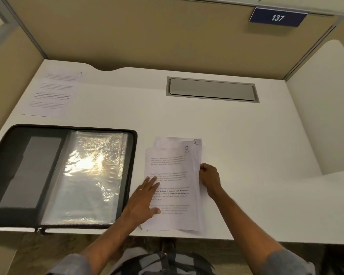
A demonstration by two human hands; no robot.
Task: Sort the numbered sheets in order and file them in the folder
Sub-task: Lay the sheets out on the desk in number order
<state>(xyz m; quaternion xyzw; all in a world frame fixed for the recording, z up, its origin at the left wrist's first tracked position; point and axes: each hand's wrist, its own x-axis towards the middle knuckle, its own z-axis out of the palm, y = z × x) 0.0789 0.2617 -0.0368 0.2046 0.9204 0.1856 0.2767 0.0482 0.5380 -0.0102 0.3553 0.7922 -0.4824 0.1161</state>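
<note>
On the counter (pixel 246 145), sheet 1 (pixel 52 92) lies at 10 o'clock, the open folder (pixel 14 155) at 8 o'clock and the stack (pixel 173 165), top page marked 8, at 6 o'clock. The left grip (pixel 143 201) rests flat on the stack with fingers straight. The right grip (pixel 210 178) pinches the stack's 3 o'clock edge.

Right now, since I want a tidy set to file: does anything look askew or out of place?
The stack is fanned, its edges uneven, with sheet 8 on top. Sheet 1 lies alone at the far left of the desk, behind the open folder. Nothing looks torn.
</note>
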